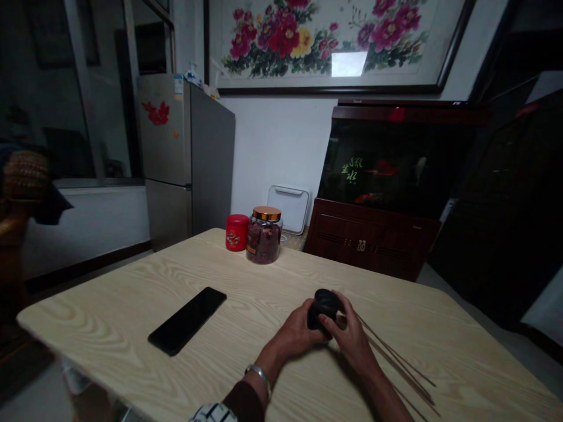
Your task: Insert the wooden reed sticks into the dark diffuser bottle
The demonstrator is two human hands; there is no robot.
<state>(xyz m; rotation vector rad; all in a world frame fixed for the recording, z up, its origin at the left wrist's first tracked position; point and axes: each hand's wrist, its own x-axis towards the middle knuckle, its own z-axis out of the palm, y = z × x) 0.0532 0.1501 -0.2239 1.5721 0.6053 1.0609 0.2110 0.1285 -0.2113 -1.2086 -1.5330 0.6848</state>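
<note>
Should either grip loosen, the dark container (326,302) could slip and knock the thin sticks (398,366) nearby. Left hand (294,333) and right hand (350,335) both wrap it over the table (246,310) (whether it touches down, I can't tell), round top facing up, long axis roughly upright.

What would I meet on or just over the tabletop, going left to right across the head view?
Black phone → red canister → glass jar → dark container → thin sticks.
</note>
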